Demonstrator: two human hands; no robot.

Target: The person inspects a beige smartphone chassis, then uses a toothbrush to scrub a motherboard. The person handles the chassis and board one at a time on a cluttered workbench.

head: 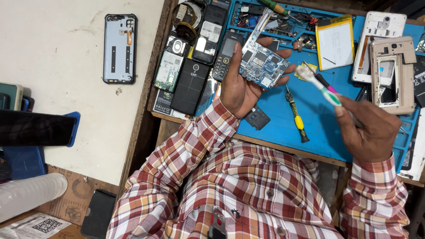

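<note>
My left hand (239, 86) holds a blue phone circuit board (261, 64) flat on its fingers, chips facing up, above the blue work mat (318, 128). My right hand (369, 128) grips a white and green toothbrush (321, 84), its bristled head just right of the board's edge and apart from it. A thin dark tool with a pink tip lies along the brush under the same hand. Both arms wear a red plaid shirt.
A yellow-handled screwdriver (296, 115) lies on the mat between my hands. Dismantled phones (190, 84) are stacked left of the board. Phone frames (392, 73) and a flat battery (335, 44) lie at the right. A phone back shell (119, 48) rests on the white table.
</note>
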